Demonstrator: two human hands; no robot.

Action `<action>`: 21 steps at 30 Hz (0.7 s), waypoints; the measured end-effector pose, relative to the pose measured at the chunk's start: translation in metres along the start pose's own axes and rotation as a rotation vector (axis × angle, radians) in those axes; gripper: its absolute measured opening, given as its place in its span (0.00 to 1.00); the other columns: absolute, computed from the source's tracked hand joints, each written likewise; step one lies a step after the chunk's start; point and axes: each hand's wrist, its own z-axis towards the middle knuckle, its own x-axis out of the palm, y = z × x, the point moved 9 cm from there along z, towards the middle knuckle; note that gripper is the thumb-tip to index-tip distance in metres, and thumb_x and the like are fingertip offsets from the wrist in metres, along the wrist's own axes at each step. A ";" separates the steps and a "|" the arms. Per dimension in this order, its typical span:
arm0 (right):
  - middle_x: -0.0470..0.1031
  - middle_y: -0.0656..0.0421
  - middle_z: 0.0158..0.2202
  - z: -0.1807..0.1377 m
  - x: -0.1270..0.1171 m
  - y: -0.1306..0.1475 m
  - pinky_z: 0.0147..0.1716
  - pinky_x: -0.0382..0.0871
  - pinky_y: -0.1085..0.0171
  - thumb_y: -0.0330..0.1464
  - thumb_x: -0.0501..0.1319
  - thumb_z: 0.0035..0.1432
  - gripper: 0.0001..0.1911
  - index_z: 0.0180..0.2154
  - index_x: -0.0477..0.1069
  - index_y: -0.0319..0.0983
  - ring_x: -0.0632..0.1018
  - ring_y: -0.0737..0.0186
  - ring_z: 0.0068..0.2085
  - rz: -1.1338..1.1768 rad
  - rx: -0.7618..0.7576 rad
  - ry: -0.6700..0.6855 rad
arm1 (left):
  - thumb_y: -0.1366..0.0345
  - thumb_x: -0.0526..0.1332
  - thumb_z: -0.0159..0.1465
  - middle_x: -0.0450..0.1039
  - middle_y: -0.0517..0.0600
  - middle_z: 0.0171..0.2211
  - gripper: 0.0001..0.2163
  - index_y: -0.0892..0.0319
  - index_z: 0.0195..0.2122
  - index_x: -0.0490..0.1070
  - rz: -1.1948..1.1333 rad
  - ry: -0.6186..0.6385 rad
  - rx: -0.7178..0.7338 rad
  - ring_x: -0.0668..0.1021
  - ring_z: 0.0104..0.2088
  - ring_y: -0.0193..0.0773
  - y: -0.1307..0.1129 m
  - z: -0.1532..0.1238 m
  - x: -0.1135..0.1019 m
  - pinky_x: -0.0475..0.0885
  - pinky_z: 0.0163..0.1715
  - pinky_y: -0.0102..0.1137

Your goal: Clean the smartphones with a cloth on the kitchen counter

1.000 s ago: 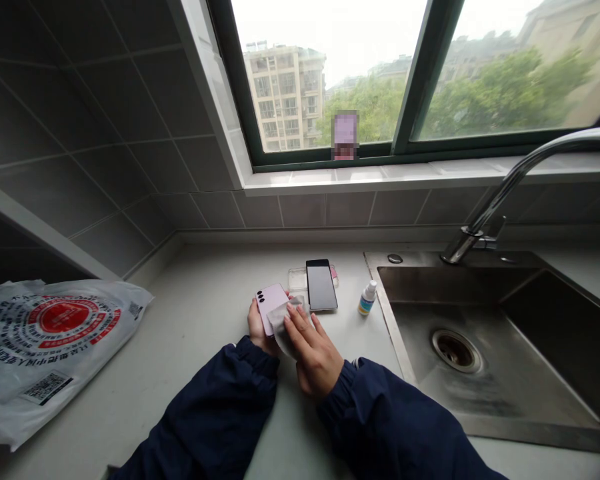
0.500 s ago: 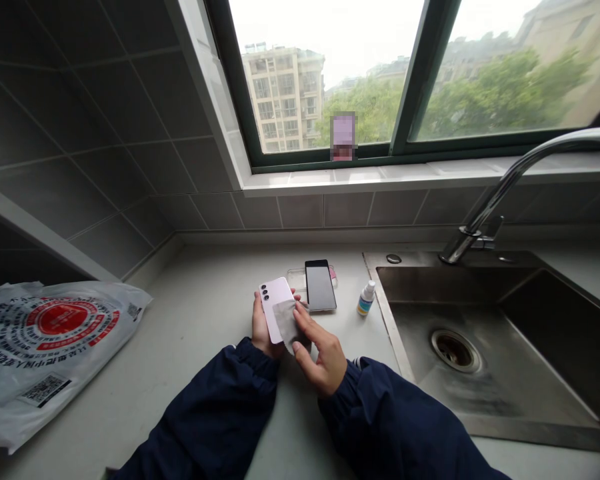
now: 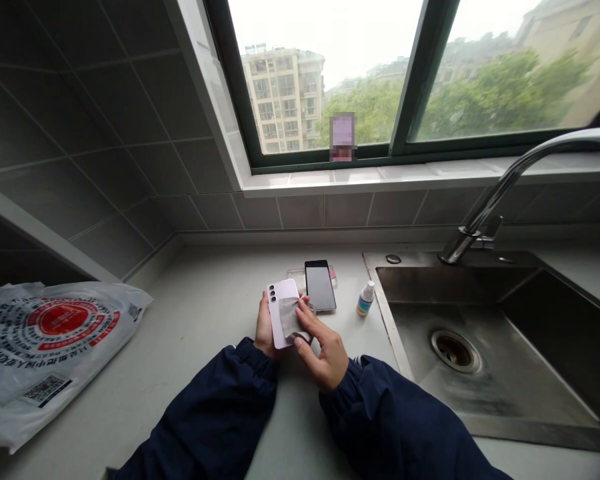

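My left hand (image 3: 265,328) is closed around a pale pink smartphone (image 3: 276,312), back side up with its camera lenses at the top left. A thin grey cloth (image 3: 291,316) lies against the lower right of the phone's back. My right hand (image 3: 325,350) presses and holds that cloth with its fingers and thumb. Just beyond my hands, a second phone (image 3: 321,285) with a dark, reflective screen rests on the counter, partly over a clear phone case (image 3: 295,273). Right of it stands a small white spray bottle (image 3: 365,299) with a blue and yellow label.
A stainless steel sink (image 3: 403,347) with a tall curved faucet (image 3: 495,183) is to the right. At the left, a white plastic bag (image 3: 95,340) with red and black print lies on the counter (image 3: 180,293). Behind is a tiled wall below a window.
The pink phone has shifted slightly right and down in my left hand's hold. Over its back, the cloth has moved a little, and its folds look different.
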 end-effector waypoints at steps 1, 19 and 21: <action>0.61 0.50 0.66 0.000 0.000 0.000 0.63 0.61 0.51 0.31 0.58 0.58 0.29 0.62 0.67 0.37 0.65 0.51 0.65 0.000 0.004 -0.001 | 0.45 0.47 0.68 0.79 0.66 0.41 0.31 0.72 0.49 0.74 0.009 0.004 -0.002 0.80 0.46 0.56 0.000 -0.001 0.001 0.72 0.50 0.47; 0.62 0.50 0.64 0.000 0.000 -0.005 0.63 0.61 0.50 0.33 0.59 0.59 0.29 0.62 0.66 0.36 0.66 0.50 0.65 0.032 0.058 -0.007 | 0.46 0.45 0.68 0.79 0.65 0.40 0.31 0.72 0.47 0.75 0.019 -0.012 0.036 0.80 0.44 0.56 -0.007 -0.005 0.007 0.74 0.48 0.48; 0.65 0.51 0.63 0.000 -0.001 -0.005 0.62 0.63 0.50 0.33 0.59 0.59 0.28 0.61 0.67 0.36 0.67 0.50 0.64 0.038 0.063 -0.011 | 0.46 0.46 0.68 0.79 0.64 0.38 0.31 0.71 0.47 0.75 0.020 -0.041 0.052 0.80 0.43 0.56 -0.011 -0.004 0.003 0.74 0.47 0.48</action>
